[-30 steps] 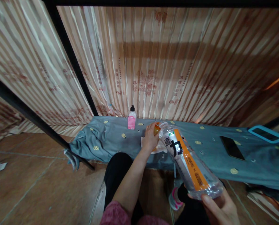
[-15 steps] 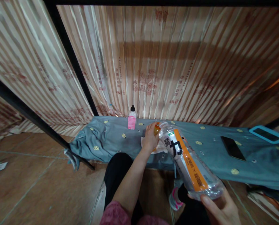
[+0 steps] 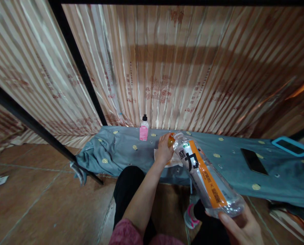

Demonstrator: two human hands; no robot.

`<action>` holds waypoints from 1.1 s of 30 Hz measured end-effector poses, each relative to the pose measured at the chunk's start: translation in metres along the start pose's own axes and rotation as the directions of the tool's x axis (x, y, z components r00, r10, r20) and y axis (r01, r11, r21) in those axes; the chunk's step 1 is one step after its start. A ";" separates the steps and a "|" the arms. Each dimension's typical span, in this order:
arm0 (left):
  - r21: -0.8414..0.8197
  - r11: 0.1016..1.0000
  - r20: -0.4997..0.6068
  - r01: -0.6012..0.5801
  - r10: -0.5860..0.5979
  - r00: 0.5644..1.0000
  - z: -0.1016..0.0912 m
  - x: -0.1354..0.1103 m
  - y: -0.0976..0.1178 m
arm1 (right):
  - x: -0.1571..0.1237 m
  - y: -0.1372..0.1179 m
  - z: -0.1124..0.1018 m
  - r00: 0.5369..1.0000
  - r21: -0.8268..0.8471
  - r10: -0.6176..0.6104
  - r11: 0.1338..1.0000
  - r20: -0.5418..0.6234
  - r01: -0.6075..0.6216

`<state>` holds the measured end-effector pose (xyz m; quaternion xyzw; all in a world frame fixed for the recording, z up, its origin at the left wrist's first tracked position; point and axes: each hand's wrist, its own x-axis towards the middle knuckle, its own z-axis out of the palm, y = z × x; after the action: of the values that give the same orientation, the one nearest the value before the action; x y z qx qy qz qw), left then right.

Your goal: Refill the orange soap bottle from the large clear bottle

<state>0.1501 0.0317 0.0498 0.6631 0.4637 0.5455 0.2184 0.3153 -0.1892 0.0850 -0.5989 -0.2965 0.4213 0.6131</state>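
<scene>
Your right hand [image 3: 243, 223] holds the base of the large clear plastic bottle [image 3: 205, 177], thumb on the near side, most of the fingers hidden behind it. You have that bottle off the cloth-covered bench [image 3: 121, 153], slanting across its front edge with the orange-striped label facing you and the neck pointing away from you. Your left hand [image 3: 164, 149] is closed narrowly around a small translucent orange container [image 3: 170, 141], over the bench's middle; the bottle's mouth is right at the container's rim, though you cannot tell whether they touch. Under your left hand, toward the front edge, lies a pale sheet [image 3: 176, 162]. Near the back edge, left of your hands, stands a pink-labelled bottle [image 3: 144, 132] with a black cap. To your right lies a dark smartphone [image 3: 254, 161], and beyond it, by the back edge, a blue-framed device [image 3: 292, 146].
</scene>
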 end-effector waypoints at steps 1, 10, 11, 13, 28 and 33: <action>-0.002 1.000 0.000 -0.004 0.004 1.000 0.000 0.000 0.000 | 0.001 0.000 -0.001 1.000 -0.005 0.005 1.000 0.001 -0.005; -0.016 1.000 -0.005 0.013 -0.013 1.000 0.000 0.001 0.000 | 0.003 0.002 -0.005 1.000 -0.038 0.003 0.999 0.015 -0.003; -0.018 1.000 -0.006 0.016 -0.016 1.000 0.000 0.001 0.000 | 0.003 0.002 -0.005 1.000 -0.043 0.007 0.999 0.022 -0.006; -0.018 1.000 -0.007 0.019 -0.020 1.000 0.000 0.001 0.000 | 0.005 0.003 -0.006 0.999 -0.038 0.026 0.999 0.046 -0.025; -0.010 1.000 -0.013 0.013 -0.013 1.000 -0.001 -0.001 0.004 | -0.003 -0.006 0.004 1.000 -0.051 -0.017 0.999 -0.012 0.016; -0.008 1.000 -0.012 0.026 -0.027 1.000 -0.001 -0.001 0.004 | -0.003 -0.005 0.003 1.000 -0.043 -0.020 0.999 -0.001 0.020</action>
<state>0.1509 0.0291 0.0527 0.6528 0.4717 0.5482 0.2254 0.3117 -0.1898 0.0905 -0.6094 -0.3110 0.4082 0.6044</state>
